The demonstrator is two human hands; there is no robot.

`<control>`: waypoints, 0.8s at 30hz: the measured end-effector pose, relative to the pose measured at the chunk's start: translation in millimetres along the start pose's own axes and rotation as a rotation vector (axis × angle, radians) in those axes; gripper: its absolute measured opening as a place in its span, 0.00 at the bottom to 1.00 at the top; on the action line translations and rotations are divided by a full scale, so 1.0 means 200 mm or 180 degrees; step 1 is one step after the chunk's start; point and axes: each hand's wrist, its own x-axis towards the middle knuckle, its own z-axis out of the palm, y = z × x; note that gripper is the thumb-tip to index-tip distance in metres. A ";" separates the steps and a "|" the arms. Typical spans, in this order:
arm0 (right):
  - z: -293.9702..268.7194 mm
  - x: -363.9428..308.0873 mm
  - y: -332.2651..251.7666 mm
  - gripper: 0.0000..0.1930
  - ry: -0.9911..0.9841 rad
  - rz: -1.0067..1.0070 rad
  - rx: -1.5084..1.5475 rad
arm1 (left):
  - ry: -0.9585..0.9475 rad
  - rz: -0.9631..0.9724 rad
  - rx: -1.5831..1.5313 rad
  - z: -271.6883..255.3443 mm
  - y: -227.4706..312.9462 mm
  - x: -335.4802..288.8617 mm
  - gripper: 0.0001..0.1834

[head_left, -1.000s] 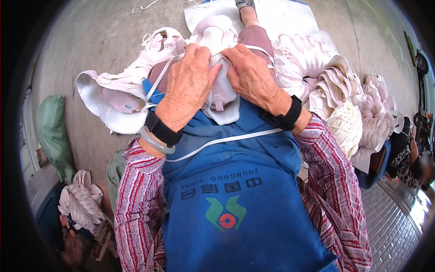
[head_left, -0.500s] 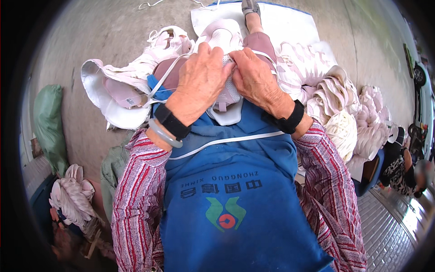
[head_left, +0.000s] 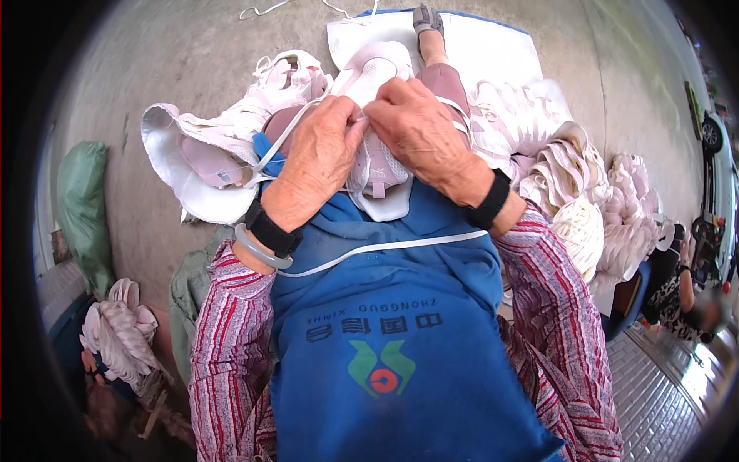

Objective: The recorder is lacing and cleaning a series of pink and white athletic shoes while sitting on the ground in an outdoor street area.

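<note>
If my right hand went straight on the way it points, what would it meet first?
Probably your bare left hand, ahead of the right hand over the pale pink and white mesh shoe upper; depth is unclear, so the upper might come first.

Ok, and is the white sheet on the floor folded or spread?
Spread: the white sheet lies broad and flat on the floor. I can't tell about the part hidden behind the shoe uppers.
</note>
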 end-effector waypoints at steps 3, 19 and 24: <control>0.04 0.03 0.03 0.07 -0.0305 -0.0294 -0.0300 | -0.0039 -0.0054 -0.0064 -0.01 0.00 -0.03 0.17; 0.04 -0.04 -0.12 0.07 -0.0168 0.1278 0.0506 | 0.0382 0.0369 -0.0307 0.01 -0.11 0.01 0.06; 0.08 0.05 -0.16 0.08 -0.0647 0.1619 -0.0156 | 0.0279 -0.0033 -0.0353 -0.03 -0.11 0.06 0.05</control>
